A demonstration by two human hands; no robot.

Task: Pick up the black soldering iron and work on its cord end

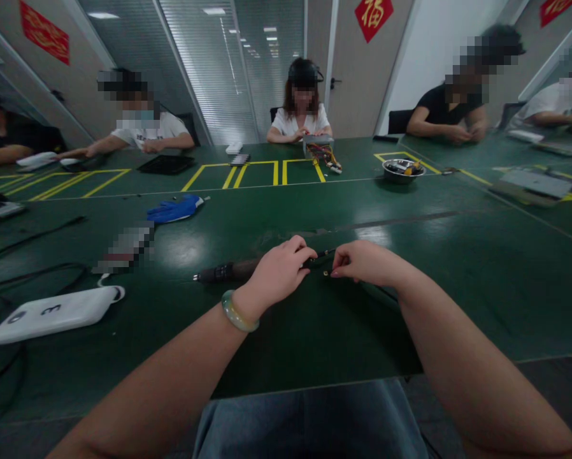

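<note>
A dark electric screwdriver (219,273) with a brownish grip lies on the green table, its metal tip pointing left. My left hand (279,271), with a jade-like bangle at the wrist, is closed around its rear part. A short black cord end (325,254) shows between my two hands. Just to the right, my right hand (362,262) pinches a small cable plug (327,273) with a brass-coloured end. From under that hand a black cable (386,293) runs off to the right. How the cord end and plug relate is hidden by my fingers.
To the left lie a white power bank (57,313), a blurred phone-like item (127,247), black cables (32,239) and a blue glove (175,209). Farther off are a metal bowl (402,171) of small parts and a black tray (166,164). Several people sit around the table.
</note>
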